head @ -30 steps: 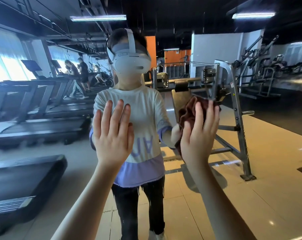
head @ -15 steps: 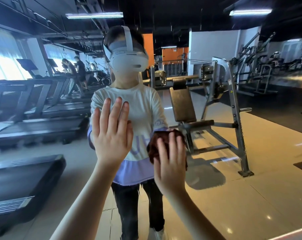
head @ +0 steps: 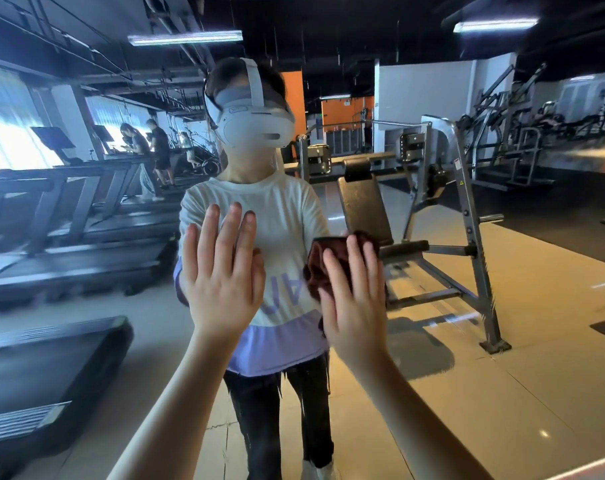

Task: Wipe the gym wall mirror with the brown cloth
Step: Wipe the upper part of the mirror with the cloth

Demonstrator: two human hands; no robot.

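- Right now the right hand (head: 354, 299) lies with its fingers straight and close together over the brown cloth (head: 323, 268), pressing it against the gym wall mirror (head: 484, 393). No finger visibly curls round the fabric.
- The cloth is bunched between palm and glass, a little right of centre, and shows above and to the left of the fingers.
- The left hand (head: 221, 271) is spread flat on the bare glass just left of the cloth. Its fingers are straight and slightly apart, and it holds nothing.
- This looks like a wiping stroke under way. Even pressure through the whole palm should stop the cloth sliding out from under flat fingers.
- Because the cloth is bunched, only a small patch likely touches the glass. Spread flatter, it would cover more with each pass.
- Overlapping passes in one direction should leave fewer streaks than scrubbing on the spot.
- The bare left palm will probably leave prints, so that patch deserves a wipe afterwards.
- Whether the areas reflecting the weight bench (head: 363, 209) on the right and the treadmills (head: 69, 258) on the left are already clean cannot be told.
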